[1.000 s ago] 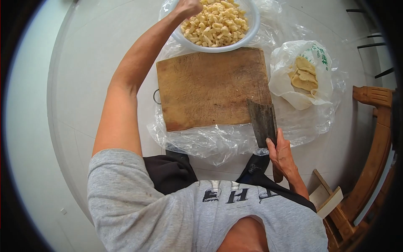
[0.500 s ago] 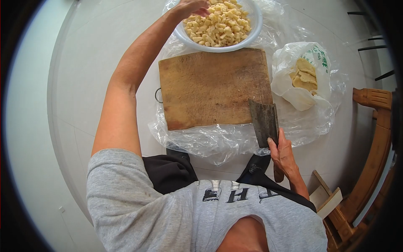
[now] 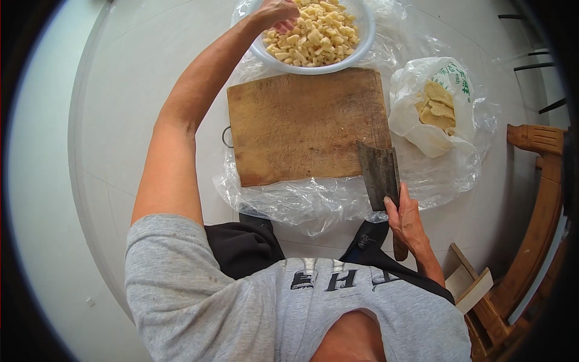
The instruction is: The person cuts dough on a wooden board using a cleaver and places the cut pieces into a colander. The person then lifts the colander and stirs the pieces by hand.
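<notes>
My left hand [image 3: 280, 14] is over the left part of a white bowl [image 3: 325, 70] full of pale yellow chopped pieces [image 3: 316, 37]. Its fingers point down at the pieces, and whether they grip any is too small to tell. With my right hand [image 3: 406, 222] I hold a dark cleaver [image 3: 380, 175] by its wooden handle. The cleaver's blade lies over the lower right corner of a worn wooden cutting board [image 3: 307, 127]. Right of the board, an open white plastic bag [image 3: 422, 136] contains pale yellow slices [image 3: 438, 108].
Clear plastic sheeting [image 3: 301, 208] is spread under the board, bowl and bag on the tiled floor [image 3: 139, 114]. Wooden furniture [image 3: 537, 142] stands at the right, with a small wooden piece [image 3: 473, 289] near my right forearm. A metal ring [image 3: 227, 137] sticks out from the board's left edge.
My left hand has shifted slightly down and left at the bowl, and the pieces near it lie a little differently. My right hand and the cleaver have hardly moved.
</notes>
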The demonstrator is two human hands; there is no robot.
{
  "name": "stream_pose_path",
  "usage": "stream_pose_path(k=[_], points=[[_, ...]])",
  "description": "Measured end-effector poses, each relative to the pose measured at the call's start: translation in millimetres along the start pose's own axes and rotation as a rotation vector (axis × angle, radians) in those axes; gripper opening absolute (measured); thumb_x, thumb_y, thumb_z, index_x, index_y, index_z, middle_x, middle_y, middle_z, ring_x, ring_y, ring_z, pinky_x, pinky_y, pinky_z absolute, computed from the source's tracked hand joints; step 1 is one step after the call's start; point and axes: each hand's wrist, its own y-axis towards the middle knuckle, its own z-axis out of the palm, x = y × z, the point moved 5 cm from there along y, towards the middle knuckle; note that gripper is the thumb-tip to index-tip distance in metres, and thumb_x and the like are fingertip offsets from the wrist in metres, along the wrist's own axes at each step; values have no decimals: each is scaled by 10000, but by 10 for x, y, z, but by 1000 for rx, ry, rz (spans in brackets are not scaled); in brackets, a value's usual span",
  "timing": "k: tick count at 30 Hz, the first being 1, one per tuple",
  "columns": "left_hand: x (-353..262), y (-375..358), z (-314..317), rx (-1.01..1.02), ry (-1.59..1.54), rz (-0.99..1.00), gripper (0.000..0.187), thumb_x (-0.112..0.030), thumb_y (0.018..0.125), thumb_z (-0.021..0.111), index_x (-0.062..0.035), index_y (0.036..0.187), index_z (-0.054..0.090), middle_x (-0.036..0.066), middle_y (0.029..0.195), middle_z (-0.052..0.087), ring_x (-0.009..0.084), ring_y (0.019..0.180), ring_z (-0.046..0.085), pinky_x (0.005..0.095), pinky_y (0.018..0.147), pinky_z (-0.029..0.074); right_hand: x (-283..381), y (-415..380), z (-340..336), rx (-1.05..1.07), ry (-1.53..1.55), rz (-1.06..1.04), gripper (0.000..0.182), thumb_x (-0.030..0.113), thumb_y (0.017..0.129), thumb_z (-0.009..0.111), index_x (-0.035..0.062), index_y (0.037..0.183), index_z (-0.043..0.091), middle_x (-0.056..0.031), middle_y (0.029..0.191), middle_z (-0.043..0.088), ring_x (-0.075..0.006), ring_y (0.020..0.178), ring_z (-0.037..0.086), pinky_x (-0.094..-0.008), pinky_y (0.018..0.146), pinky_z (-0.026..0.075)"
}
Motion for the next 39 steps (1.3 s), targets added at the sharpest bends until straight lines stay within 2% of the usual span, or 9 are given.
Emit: stream_pose_path(k=[7,9,11,16,20,24,30,35,39], points=[[693,292,122,-85,907,88,242,-118,765,547,50,935,587,142,908,605,265,827,603,351,642,525,-46,5,-3,18,2,30,181,72,854,517,-16,977,418,-197,630,526,-274,541,509,-351,554,430],[77,-477,445,-161,586,-284,213,-74,767,542,51,936,574,180,975,589,310,931,596,397,687,553,-53,3,-11,13,0,28,183,74,854,517,-16,979,419,-197,633,530,-279,544,517,-353,555,431],[-77,-511,413,50,308,-144,295,-35,785,533,77,1057,516,238,1075,534,356,941,594,420,734,570,-46,-1,-6,-7,-5,9,185,75,853,518,-15,982,421,-196,635,535,-286,549,532,-355,556,433],[-47,-238,187,78,-194,-157,308,-132,828,517,27,1091,494,236,918,611,350,727,650,438,601,552,-33,5,-7,11,-16,34,190,80,853,515,-15,990,423,-197,644,550,-305,572,574,-363,555,437],[-197,-390,29,-134,135,114,347,-83,823,559,70,1129,497,150,826,610,220,706,636,301,558,565,-54,-6,7,9,-3,31,191,82,855,512,-15,993,423,-194,646,553,-305,566,567,-364,553,437],[90,-507,288,-31,771,-157,199,-69,789,559,19,963,597,151,777,596,202,634,608,309,518,524,-14,5,-1,14,34,19,187,60,851,510,-22,978,401,-251,640,521,-462,599,504,-386,521,418],[-127,-554,409,-123,-115,-237,265,-54,782,564,75,1013,561,279,1066,504,332,814,613,386,676,573,-42,-11,13,11,35,27,187,60,853,511,-20,973,391,-253,642,523,-461,595,501,-386,522,418],[364,351,-101,361,-452,121,543,-235,836,594,-66,1294,357,258,1145,513,388,941,604,509,694,530,-11,-8,8,25,27,37,194,58,852,512,-19,977,386,-261,650,527,-478,624,506,-388,526,422],[-120,-386,90,-139,747,-63,221,-87,832,469,7,953,629,67,673,586,137,542,560,265,465,486,-50,-15,17,9,23,20,188,59,853,510,-17,985,401,-227,638,533,-402,594,516,-373,529,426]])
